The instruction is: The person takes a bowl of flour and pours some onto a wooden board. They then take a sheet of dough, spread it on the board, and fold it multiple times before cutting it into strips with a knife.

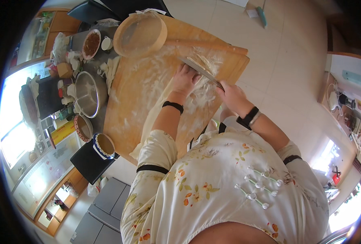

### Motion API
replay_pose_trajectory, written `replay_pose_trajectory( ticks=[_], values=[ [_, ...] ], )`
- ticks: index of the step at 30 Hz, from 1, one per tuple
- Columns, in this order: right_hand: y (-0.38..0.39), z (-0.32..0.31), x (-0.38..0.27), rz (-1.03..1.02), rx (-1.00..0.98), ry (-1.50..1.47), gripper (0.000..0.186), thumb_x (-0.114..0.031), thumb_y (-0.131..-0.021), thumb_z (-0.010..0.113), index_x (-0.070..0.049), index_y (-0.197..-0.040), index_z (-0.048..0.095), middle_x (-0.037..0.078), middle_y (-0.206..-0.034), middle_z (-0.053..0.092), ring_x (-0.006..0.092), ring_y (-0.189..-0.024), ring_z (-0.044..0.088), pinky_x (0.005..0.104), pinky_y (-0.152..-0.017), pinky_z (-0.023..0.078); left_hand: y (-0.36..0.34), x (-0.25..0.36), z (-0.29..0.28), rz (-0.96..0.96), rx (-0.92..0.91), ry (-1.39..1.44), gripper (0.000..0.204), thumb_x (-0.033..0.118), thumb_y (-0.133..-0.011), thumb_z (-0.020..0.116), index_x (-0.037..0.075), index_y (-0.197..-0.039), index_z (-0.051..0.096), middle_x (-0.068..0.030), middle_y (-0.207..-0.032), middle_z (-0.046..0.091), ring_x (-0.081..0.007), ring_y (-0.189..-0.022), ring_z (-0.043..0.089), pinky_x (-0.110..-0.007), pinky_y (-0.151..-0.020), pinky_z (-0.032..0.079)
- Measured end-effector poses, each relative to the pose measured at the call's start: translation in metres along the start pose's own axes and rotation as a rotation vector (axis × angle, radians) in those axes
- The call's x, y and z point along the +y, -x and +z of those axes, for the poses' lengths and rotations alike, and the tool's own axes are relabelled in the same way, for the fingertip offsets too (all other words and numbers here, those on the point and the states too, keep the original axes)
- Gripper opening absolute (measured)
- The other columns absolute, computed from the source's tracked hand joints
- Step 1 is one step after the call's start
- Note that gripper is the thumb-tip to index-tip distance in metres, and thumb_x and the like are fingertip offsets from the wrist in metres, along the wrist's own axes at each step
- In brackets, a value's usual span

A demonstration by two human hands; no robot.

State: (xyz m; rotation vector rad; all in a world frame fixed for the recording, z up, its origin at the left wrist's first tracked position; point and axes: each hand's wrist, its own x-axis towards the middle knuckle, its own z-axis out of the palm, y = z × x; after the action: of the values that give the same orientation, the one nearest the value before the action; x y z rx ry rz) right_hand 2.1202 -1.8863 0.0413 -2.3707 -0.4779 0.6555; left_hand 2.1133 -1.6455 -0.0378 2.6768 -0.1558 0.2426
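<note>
The right hand (231,95) is clenched around the handle of a knife (205,72), whose blade slants away to the far left across the board. The left hand (184,81) rests on the dough (159,109) just beside the blade, fingers bent; their tips are hard to make out, so I cannot tell whether they pinch it or only press.

The dough lies on the board (127,105) as a long, pale strip, running from under the left hand, along the left forearm, to the near edge. On the other side of the blade lie thin, pale strips (207,61), dusted with flour. More flour whitens the middle of the board.

A rolling pin (213,45) lies along the far edge, and a round sieve (161,35) sits at the far left corner. Left of the board are a steel bowl (87,85), a white cup (107,43) and, nearer the person, a blue-rimmed bowl (105,144).
</note>
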Motion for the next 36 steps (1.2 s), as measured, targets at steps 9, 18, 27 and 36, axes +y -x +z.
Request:
replay_pose_trajectory(
  ticks=[9,18,27,36],
  values=[
    [0.015,-0.017,-0.004,0.000,0.016,-0.129,0.034,-0.034,-0.101,0.055,-0.004,-0.114,0.058,0.025,-0.084,0.069,0.0459,-0.079,0.067,0.0543,-0.069,0.052,0.003,0.002,-0.006,0.026,0.004,0.007,0.023,0.023,-0.082,0.073,0.011,-0.102,0.073,-0.0093,-0.119,0.065,-0.0344,-0.116,0.056,-0.044,-0.098,0.050],
    [0.001,-0.009,-0.007,0.016,-0.047,-0.046,0.033,-0.035,-0.100,0.055,-0.003,-0.109,0.057,0.024,-0.086,0.069,0.0465,-0.082,0.066,0.0551,-0.073,0.052,0.005,-0.001,0.000,0.012,0.007,0.008,0.028,0.026,-0.081,0.073,0.012,-0.105,0.072,-0.0061,-0.122,0.063,-0.0305,-0.121,0.054,-0.046,-0.098,0.047],
    [0.005,-0.017,0.000,-0.029,0.058,-0.148,0.032,-0.035,-0.101,0.054,-0.004,-0.109,0.058,0.023,-0.088,0.070,0.0464,-0.084,0.066,0.0549,-0.074,0.052,0.003,0.008,-0.014,-0.001,-0.003,0.036,0.025,0.017,-0.079,0.075,0.010,-0.102,0.072,-0.0098,-0.118,0.065,-0.0341,-0.115,0.056,-0.044,-0.099,0.049],
    [0.009,-0.016,-0.009,-0.005,-0.055,-0.016,0.031,-0.035,-0.100,0.054,-0.005,-0.108,0.058,0.024,-0.084,0.069,0.0466,-0.081,0.066,0.0555,-0.071,0.052,0.009,0.001,-0.005,0.012,0.024,0.019,0.026,0.020,-0.079,0.076,0.013,-0.104,0.073,-0.0106,-0.116,0.066,-0.0355,-0.114,0.058,-0.044,-0.096,0.051]
  ],
)
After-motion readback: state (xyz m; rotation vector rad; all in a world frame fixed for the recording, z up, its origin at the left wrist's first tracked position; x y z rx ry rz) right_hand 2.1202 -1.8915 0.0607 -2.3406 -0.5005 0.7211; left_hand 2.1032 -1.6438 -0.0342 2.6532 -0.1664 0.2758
